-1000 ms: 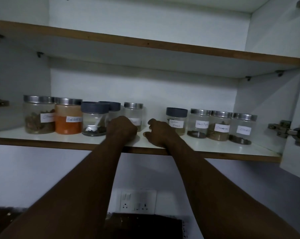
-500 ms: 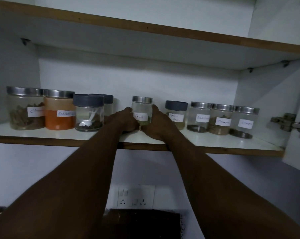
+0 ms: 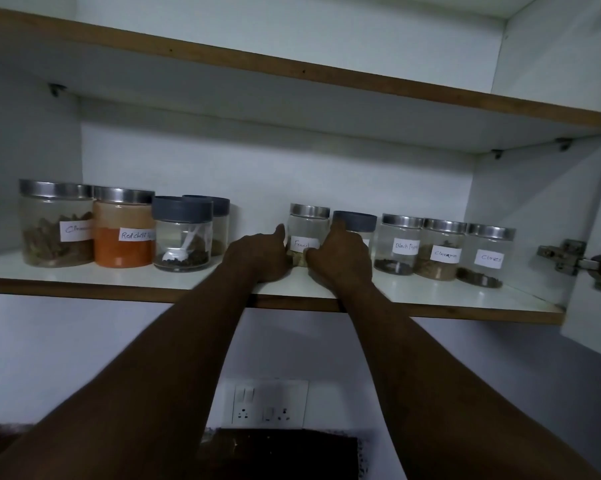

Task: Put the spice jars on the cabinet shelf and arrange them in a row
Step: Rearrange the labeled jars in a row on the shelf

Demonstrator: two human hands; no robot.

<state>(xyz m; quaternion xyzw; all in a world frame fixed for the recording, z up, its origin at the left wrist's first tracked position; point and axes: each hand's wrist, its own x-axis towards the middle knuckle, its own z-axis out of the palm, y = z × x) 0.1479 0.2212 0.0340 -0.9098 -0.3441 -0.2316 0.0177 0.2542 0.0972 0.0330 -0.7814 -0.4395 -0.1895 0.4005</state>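
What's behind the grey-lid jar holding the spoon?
Another grey-lidded jar: lid and right side show, brownish contents low down. The front jar covers the rest, including any label.

A single wide-angle camera on the person's head gives the only view. It stands close in front of the open cabinet (image 3: 257,168) and faces straight into it. Its height is between the two boards: the white top of the shelf (image 3: 430,292) shows from slightly above, and the upper shelf (image 3: 292,109) shows from beneath. Both boards slope down to the right, so the view is tilted. The arms enter from the bottom corners. The left grip (image 3: 257,254) and right grip (image 3: 340,258) meet at the jar (image 3: 307,237) near the frame's middle. A socket (image 3: 268,403) lies low in the frame, a hinge (image 3: 576,261) at the right edge.
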